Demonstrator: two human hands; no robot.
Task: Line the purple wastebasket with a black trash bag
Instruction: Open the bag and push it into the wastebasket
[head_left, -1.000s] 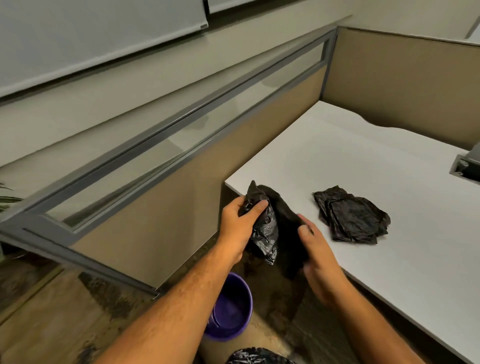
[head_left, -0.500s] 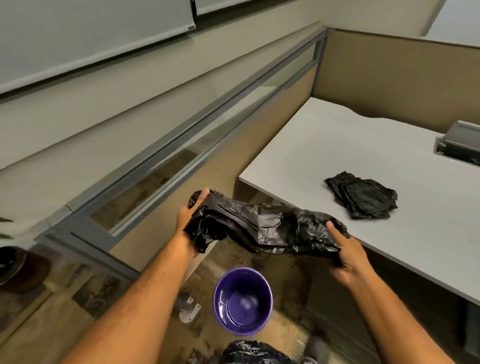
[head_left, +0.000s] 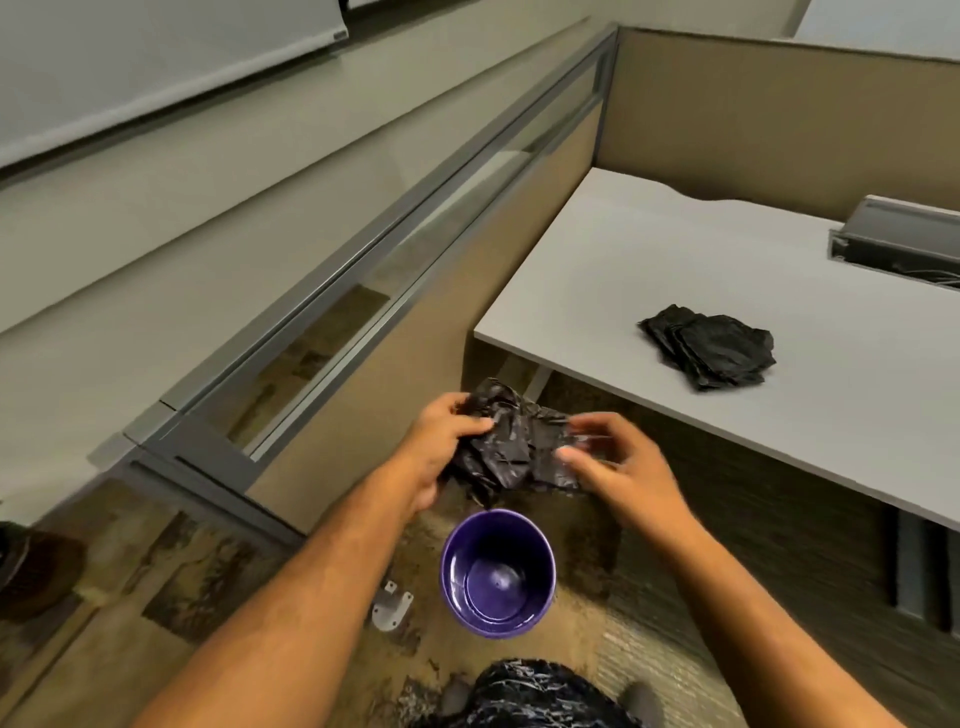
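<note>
Cubicle floor, hands (head_left: 444, 447) bunching bag (head_left: 506, 449)

Both forearms reach forward, left hand (head_left: 441, 447) clenched, right hand (head_left: 618, 467) with blurred fingers pinching

White table (head_left: 675, 291) set in a corner of tan partition panels (head_left: 753, 119) with grey frames and a glazed strip (head_left: 363, 312). Patterned brown carpet floor (head_left: 208, 582). Cream wall (head_left: 208, 182) beyond; pale roller blind (head_left: 130, 47) above.
</note>
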